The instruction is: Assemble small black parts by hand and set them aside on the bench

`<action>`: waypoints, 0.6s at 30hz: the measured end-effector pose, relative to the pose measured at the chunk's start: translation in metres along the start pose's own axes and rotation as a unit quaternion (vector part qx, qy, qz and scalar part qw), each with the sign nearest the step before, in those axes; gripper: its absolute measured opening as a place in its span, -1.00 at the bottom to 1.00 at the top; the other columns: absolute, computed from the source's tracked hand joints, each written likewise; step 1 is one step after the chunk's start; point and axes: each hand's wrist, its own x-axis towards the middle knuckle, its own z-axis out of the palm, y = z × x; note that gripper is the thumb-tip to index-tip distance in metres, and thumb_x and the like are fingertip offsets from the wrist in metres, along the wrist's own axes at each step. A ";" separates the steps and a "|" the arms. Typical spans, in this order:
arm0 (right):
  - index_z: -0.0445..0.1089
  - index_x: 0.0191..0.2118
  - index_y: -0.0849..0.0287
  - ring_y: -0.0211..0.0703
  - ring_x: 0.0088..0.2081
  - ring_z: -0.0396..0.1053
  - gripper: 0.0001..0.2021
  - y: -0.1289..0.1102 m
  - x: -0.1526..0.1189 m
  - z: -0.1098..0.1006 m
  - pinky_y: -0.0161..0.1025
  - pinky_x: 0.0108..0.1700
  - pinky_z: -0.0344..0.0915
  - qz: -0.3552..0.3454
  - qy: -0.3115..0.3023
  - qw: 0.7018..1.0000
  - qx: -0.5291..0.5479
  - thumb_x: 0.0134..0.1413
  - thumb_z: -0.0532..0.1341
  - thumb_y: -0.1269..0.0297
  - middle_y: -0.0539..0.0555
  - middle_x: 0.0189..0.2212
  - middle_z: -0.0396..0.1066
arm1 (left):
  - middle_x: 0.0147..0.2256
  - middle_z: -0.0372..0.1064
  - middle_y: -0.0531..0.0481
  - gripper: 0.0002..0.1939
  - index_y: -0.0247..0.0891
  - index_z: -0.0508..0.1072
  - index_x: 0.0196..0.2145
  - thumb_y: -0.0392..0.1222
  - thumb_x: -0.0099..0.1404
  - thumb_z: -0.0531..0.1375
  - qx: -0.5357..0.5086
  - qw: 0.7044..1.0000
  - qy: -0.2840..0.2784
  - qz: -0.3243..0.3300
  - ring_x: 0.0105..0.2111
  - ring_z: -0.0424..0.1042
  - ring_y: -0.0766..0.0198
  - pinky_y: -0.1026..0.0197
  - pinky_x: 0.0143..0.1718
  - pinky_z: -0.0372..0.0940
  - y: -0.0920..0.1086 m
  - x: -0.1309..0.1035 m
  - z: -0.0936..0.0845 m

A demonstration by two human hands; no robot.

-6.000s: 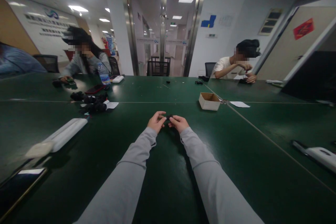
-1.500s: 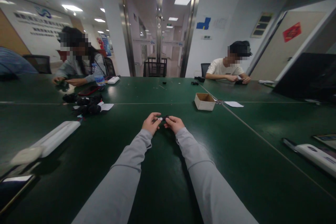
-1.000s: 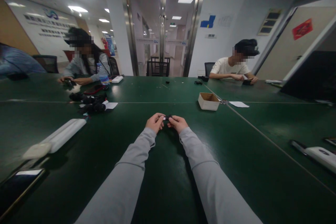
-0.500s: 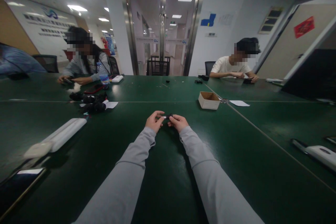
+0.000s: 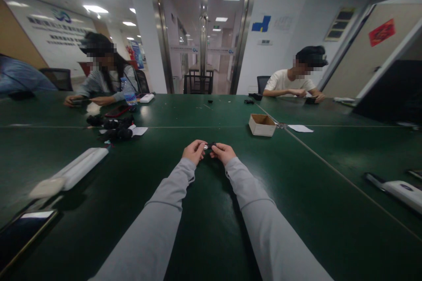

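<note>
Currently left hand point(image 5: 194, 152) and right hand point(image 5: 224, 153) close together, both pinching a small black-and-silver piece point(image 5: 209, 145) | above green table point(image 5: 296, 175), nearer and left of open box point(image 5: 262, 129) | apparently mid-handling; next move seemingly needs steady pinch

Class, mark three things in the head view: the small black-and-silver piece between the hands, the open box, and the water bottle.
Small black-and-silver piece point(image 5: 210, 145), head view: its dark part.
Open box point(image 5: 262, 129), head view: its front wall.
Water bottle point(image 5: 129, 91), head view: middle of its body.
</note>
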 end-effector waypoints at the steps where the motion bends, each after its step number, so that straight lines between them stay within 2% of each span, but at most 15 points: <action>1: 0.38 -0.45 0.28 -0.29 -0.60 0.30 -0.66 0.000 0.000 0.000 -0.33 -0.50 0.29 -0.002 -0.001 1.000 0.001 -0.38 0.40 0.16 0.02 -0.62 0.34 | -0.62 0.23 0.09 -0.63 -0.28 0.39 -0.29 0.07 0.13 0.06 0.003 1.000 -0.001 -0.002 -0.70 0.21 0.44 0.39 -0.69 0.14 0.001 0.000 0.000; 10: 0.38 -0.41 0.30 -0.28 -0.58 0.31 -0.64 0.000 0.000 -0.001 -0.33 -0.48 0.29 -0.005 -0.014 1.000 -0.005 -0.35 0.39 0.14 0.03 -0.62 0.34 | -0.65 0.22 0.09 -0.63 -0.30 0.39 -0.30 0.06 0.16 0.02 0.013 1.000 -0.007 -0.003 -0.72 0.19 0.45 0.40 -0.70 0.13 0.003 -0.001 -0.001; 18: 0.38 -0.41 0.31 -0.29 -0.59 0.30 -0.57 0.003 0.002 -0.003 -0.34 -0.49 0.29 -0.007 -0.016 1.000 0.010 -0.44 0.41 0.11 0.04 -0.60 0.36 | -0.56 0.29 0.05 -0.62 -0.30 0.36 -0.27 0.04 0.05 0.15 -0.027 1.000 -0.006 -0.013 -0.64 0.28 0.41 0.40 -0.68 0.16 0.002 0.000 0.000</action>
